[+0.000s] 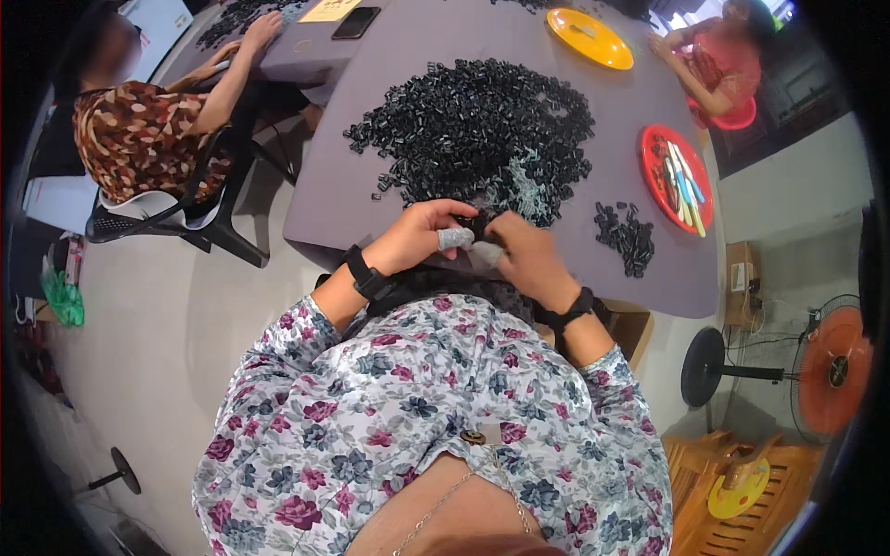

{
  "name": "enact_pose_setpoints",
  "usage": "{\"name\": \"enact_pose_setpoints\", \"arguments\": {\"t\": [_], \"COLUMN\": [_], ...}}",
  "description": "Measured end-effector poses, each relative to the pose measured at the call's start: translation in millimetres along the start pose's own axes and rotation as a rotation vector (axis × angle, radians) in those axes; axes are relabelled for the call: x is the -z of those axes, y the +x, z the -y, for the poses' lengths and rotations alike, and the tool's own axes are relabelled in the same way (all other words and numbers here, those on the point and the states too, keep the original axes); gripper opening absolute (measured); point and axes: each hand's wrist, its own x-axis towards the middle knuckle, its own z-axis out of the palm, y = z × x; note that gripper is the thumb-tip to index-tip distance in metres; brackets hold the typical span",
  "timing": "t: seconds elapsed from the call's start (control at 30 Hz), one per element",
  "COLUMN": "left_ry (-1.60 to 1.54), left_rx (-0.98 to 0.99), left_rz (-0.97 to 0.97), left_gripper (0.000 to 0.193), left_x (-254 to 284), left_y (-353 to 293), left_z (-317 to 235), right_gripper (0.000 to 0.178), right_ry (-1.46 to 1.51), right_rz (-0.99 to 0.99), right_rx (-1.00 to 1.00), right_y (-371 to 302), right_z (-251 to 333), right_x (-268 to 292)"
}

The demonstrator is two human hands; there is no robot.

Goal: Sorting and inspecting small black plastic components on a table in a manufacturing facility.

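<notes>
My left hand (422,233) and my right hand (530,258) meet at the near edge of the table, fingers closed together. Grey wraps cover both thumbs. Pinched in my left hand is a small black plastic piece (475,223), partly hidden by the fingers. The right fingertips press close beside it, and what they hold is hidden. Just beyond my hands spreads a large heap of small black plastic pieces (464,120). Pale grey-blue scraps (525,190) lie on its near right side. A smaller pile of black pieces (625,239) sits to the right.
On the grey-covered table (324,176), a red plate (654,141) holds several long-handled tools at the right. A yellow plate (591,39) and a phone (356,23) lie farther off. Co-workers sit at left and far right. A fan (834,371) stands right of the table.
</notes>
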Motion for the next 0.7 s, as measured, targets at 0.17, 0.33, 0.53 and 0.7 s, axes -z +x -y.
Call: {"name": "enact_pose_setpoints", "arguments": {"t": [0.17,0.33,0.53,0.7], "left_ry": [0.123,0.274,0.760,1.046], "left_rx": [0.000,-0.152,-0.212,-0.284], "left_rz": [-0.048,-0.151,-0.091,0.029], "left_gripper": [0.036,0.037,0.042,0.030], "left_x": [5.5,27.6,0.2,-16.2], "left_y": [-18.0,-22.3,-12.3,3.9], "left_z": [-19.0,-21.7,-29.2,-29.1], "right_gripper": [0.022,0.034,0.024,0.018], "right_ry": [-0.125,-0.346,-0.232,0.046], "right_rz": [-0.162,-0.257,-0.349,0.001], "right_rx": [-0.228,-0.389,-0.445,-0.136], "right_y": [-26.5,-56.8,-58.8,-52.4], "right_z": [-24.4,-68.2,-54.7,-13.2], "right_x": [47.1,86.4,86.6,50.4]}}
